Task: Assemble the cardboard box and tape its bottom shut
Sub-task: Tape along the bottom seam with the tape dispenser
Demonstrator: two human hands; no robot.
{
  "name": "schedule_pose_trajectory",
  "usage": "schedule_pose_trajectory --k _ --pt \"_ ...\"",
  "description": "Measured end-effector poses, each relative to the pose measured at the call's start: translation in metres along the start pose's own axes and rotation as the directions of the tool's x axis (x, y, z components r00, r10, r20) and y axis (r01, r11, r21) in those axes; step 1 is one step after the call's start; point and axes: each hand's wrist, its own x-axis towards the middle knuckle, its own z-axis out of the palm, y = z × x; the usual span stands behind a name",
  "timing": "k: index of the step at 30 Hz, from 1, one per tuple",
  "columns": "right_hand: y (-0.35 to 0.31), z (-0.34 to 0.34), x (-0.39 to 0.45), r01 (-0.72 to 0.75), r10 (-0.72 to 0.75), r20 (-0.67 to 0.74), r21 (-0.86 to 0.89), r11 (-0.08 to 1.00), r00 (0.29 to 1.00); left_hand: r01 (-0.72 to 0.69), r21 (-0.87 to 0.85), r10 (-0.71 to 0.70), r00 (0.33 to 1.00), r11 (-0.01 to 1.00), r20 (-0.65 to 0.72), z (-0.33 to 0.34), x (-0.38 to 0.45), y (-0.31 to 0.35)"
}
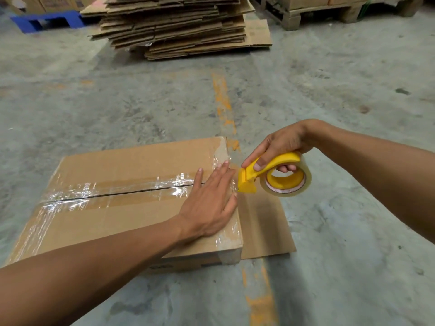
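1. Cardboard box point(122, 208) low and left of centre on the concrete floor point(341, 231), bottom side up, flaps folded shut and meeting at a dark seam running from 9 to 3 o'clock; inside hidden.
2. Clear tape point(131, 188) glossy and wrinkled along that seam, more strips across the edges at 9 and 3 o'clock, one wrapped down the near right corner.
3. One loose flap point(263, 227) lying flat on the floor at the box's 3 o'clock side.
4. Left hand point(209, 205) flat, palm down, fingers straight and slightly spread, gripping nothing, pressing the taped right edge of the box top.
5. Right hand point(280, 149) at 3 o'clock of the left hand, just beside it, curled tight around a tape dispenser point(266, 172): index finger along the top, thumb on the side, other fingers hooked through the core.
6. Dispenser smooth yellow plastic, curved handle, wedge-shaped nose touching the box's right edge beside the left fingertips; roll of clear tape point(303, 184) round it.
7. Floor grey, mottled, rough, with a worn orange line point(223, 102) from 12 to 6 o'clock.
8. Stack of flattened cardboard point(179, 27) at 12 o'clock, well apart; blue pallet point(47, 21) at 11, wooden pallet point(317, 12) at 1.
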Motion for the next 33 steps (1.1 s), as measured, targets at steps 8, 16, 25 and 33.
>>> schedule_pose_trajectory --k 8,16,25,33 --pt "-0.049 -0.015 0.022 -0.255 0.255 -0.027 -0.231 0.939 0.966 0.005 -0.138 -0.009 0.999 0.99 -0.033 0.0 0.001 -0.001" --pt "0.038 0.036 0.018 -0.556 0.66 -0.152 -0.692 0.46 0.736 -0.005 -0.046 0.006 1.0 0.999 0.01 -0.002 -0.002 0.001" --pt "0.108 0.002 -0.017 -0.555 0.556 -0.132 -0.414 0.721 0.821 -0.011 0.092 0.004 0.997 0.996 0.075 -0.001 0.004 0.0" --pt "0.053 0.007 -0.022 -0.609 0.601 -0.174 -0.435 0.664 0.78 -0.221 0.491 0.125 0.967 0.842 0.221 -0.018 0.023 0.013"
